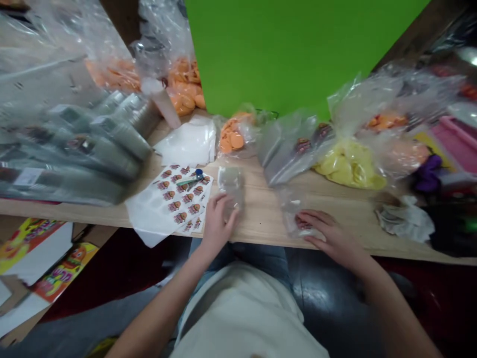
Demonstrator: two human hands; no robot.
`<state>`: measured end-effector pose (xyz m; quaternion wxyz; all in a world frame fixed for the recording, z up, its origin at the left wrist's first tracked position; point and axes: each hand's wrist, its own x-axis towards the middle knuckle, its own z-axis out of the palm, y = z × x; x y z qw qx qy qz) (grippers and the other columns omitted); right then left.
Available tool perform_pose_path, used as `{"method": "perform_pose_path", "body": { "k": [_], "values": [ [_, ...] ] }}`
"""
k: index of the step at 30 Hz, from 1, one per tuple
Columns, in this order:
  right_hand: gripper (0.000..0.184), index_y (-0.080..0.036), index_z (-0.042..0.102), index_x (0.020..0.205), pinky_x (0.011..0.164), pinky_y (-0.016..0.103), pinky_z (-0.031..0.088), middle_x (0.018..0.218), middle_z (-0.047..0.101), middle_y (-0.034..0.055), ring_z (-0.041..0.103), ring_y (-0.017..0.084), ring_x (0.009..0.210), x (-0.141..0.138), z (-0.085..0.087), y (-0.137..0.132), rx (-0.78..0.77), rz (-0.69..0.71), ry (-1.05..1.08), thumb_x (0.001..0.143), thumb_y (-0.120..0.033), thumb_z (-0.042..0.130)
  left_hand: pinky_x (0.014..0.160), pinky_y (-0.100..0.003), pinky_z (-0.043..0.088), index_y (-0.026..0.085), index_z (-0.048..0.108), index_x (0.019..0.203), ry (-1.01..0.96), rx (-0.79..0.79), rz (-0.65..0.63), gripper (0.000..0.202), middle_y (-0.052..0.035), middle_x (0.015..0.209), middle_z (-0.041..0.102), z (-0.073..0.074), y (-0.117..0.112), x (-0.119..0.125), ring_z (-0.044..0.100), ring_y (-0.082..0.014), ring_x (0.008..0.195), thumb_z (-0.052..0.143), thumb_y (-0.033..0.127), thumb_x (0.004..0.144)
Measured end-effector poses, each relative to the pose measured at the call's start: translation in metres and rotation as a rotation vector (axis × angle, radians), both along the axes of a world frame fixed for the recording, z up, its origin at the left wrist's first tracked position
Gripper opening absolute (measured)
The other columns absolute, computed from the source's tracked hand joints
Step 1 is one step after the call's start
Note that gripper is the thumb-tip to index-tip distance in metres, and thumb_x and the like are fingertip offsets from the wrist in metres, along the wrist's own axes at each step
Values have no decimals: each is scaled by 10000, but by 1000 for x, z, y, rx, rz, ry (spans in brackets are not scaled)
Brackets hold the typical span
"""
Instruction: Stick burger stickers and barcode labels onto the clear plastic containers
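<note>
My left hand rests at the near edge of the wooden table, its fingers curled around the lower end of a small clear plastic packet. Just left of it lies a sheet of round brown stickers with a blue-handled tool on top. My right hand lies flat with fingers stretched out, pressing on another small clear bag that has a dark sticker inside.
Stacks of clear packaging fill the left. Bags of orange pieces and yellow pieces stand at the back before a green board. Crumpled paper lies right; printed cartons sit below left.
</note>
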<state>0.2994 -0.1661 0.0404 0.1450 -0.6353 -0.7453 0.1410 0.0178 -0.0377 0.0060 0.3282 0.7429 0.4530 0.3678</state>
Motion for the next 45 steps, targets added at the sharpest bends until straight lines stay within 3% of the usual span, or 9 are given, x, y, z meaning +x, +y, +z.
{"method": "perform_pose_path", "body": {
  "k": [4,8,12,16,20,26,32,38,45],
  "values": [
    [453,-274,458,1266,929,501,438,1319,475,85,430,272,1229,21,-21,-11,26,10,-26,815,-290,484,1052,-444,280,218,467,1202,141,125,38,408,-110,1310,411,-5,9,-21,358,-245,1253,562,257,807],
    [382,-260,536,1161,931,569,404,1321,454,114,387,344,1245,-12,-18,7,206,-35,-26,797,-371,496,1033,-438,308,244,497,1156,158,102,209,327,-98,1270,445,-11,-16,-60,400,-232,1213,521,219,831],
    [311,-261,517,1152,887,427,490,1101,606,80,560,233,1060,-129,-17,67,192,180,225,854,-253,431,998,-412,342,215,529,1046,-73,-51,702,271,-95,1161,467,-32,-42,-110,423,-227,1154,590,259,785],
    [383,-160,501,1213,989,473,398,1285,493,144,412,282,1235,-261,-50,121,170,426,215,838,-228,459,910,-330,420,222,460,1031,-649,-480,1080,339,-64,1128,474,-49,-56,-152,486,-173,1080,631,326,758],
    [436,-168,457,1271,977,533,358,1320,463,156,363,317,1265,-301,-82,128,170,396,135,847,-265,468,756,-312,505,186,509,965,-924,-795,931,314,-71,930,603,-55,-67,-161,621,-156,833,646,368,749],
    [457,-205,408,1309,985,486,353,1317,459,120,383,272,1240,-295,-76,109,96,418,208,853,-235,435,701,-178,519,154,560,795,-1500,-1056,662,172,-5,768,646,-54,-62,-146,635,-77,710,701,202,708],
    [245,-223,607,1022,835,421,433,953,596,83,522,240,934,-301,-72,121,52,223,362,842,-342,489,701,-186,542,113,625,790,-1411,-1029,716,105,-51,771,689,-46,-50,-148,658,-104,716,682,170,723],
    [222,-214,638,927,798,411,400,872,619,82,512,243,865,-304,-70,123,0,255,273,853,-341,472,694,-196,527,91,675,840,-1204,-1038,648,206,-78,806,703,-44,-42,-148,643,-105,700,690,259,721],
    [252,-179,642,776,698,319,416,757,628,44,544,184,749,-283,-72,149,-165,137,493,837,-354,473,757,-249,509,87,684,813,-928,-949,639,260,-85,801,709,-40,-35,-150,649,-139,744,681,326,711]
  ]
}}
